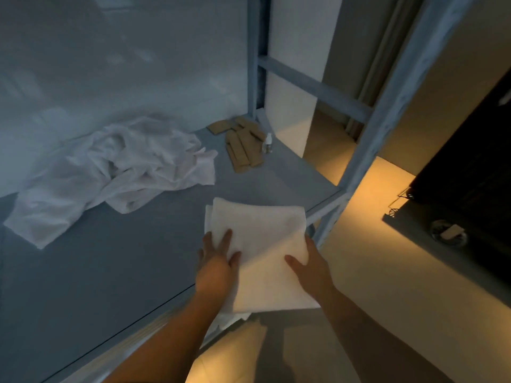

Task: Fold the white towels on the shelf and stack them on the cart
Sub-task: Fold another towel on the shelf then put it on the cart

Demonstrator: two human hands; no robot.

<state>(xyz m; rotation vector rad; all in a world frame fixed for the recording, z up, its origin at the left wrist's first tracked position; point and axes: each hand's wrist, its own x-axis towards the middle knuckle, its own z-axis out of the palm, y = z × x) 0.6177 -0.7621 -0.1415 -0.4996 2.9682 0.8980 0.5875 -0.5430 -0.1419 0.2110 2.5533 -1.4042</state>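
Resting at the front right corner of the grey-blue metal shelf (116,272), a folded white terry towel (260,233) hangs partly over the shelf's front edge, its near end reaching out above the tan floor. The left hand (218,261) lies flat on the towel's left side with fingers straight and spread, pressing the cloth and clasping nothing. The right hand (309,264) sits at the towel's right edge; its thumb lies on top of the fabric while the fingers run along or under the edge, so it seems to grasp that side, though the fingers themselves are mostly hidden. Both bare forearms reach in from the bottom of the view.

Farther back on the left of the same shelf lies a crumpled heap of unfolded white towels (110,172), well apart from the folded one. Toward the back right corner sits a scatter of flat brown cardboard pieces (243,147), with a small clear bottle (267,143) standing just beside them. A pale blue upright post of the shelf frame (387,106) rises on the right. At the far right edge, a dark cart (467,172) stands on the floor, one caster wheel (448,233) visible beneath it.
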